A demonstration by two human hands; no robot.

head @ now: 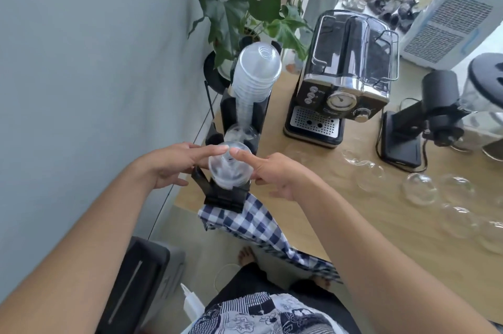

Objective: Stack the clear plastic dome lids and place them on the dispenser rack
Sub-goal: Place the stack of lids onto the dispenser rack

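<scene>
A short stack of clear dome lids (228, 167) sits in the near slot of the black dispenser rack (226, 197) at the table's left edge. My left hand (174, 163) touches the stack's left side with its fingers stretched over the top. My right hand (268, 170) presses its index finger on the top right. Neither hand wraps around the stack. A tall stack of lids (255, 72) stands in the rack's far slot, with a small one (241, 132) between. Several loose dome lids (420, 188) lie on the wooden table (381, 224) to the right.
An espresso machine (343, 83) stands behind the loose lids, a black grinder (424, 121) to its right. A checked cloth (253, 224) hangs over the table's near edge under the rack. A potted plant (253, 7) and the grey wall (81, 61) bound the left.
</scene>
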